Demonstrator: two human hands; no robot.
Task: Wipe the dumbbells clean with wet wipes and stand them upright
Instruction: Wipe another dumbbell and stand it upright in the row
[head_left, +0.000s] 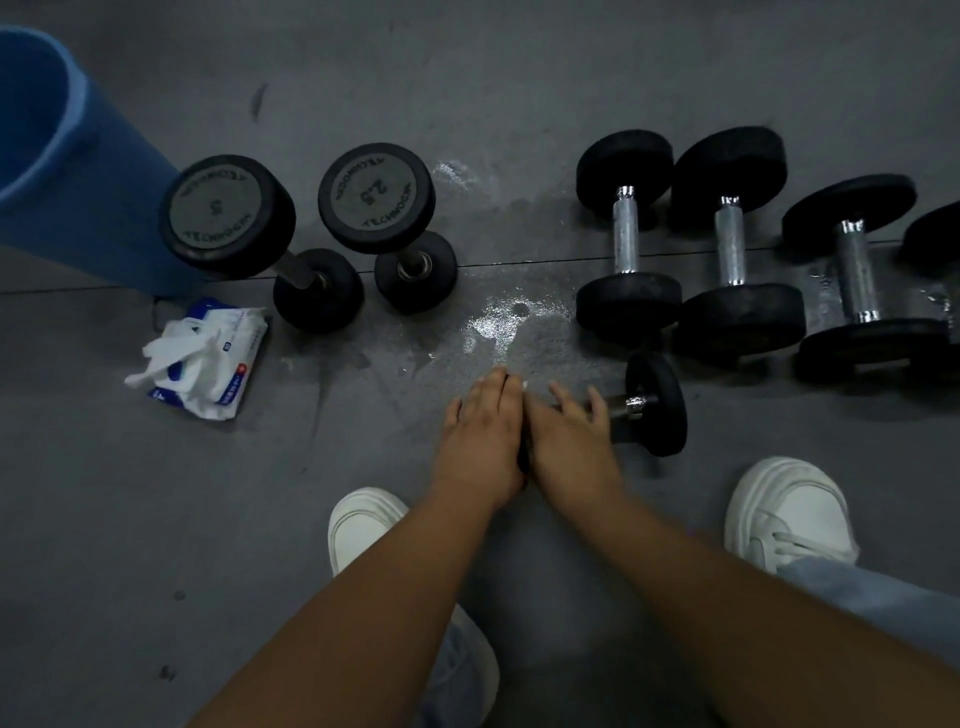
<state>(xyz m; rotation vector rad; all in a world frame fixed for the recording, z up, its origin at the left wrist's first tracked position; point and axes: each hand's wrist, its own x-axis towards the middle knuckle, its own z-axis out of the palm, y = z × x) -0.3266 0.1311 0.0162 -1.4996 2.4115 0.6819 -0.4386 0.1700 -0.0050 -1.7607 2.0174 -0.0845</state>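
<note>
Grey floor shines wet just beyond the small dumbbell. My right hand grips its handle, and my left hand lies flat over its hidden head. Upended there, I fear it slips.

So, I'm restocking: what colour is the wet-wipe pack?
The pack is white with blue print; head view.
</note>
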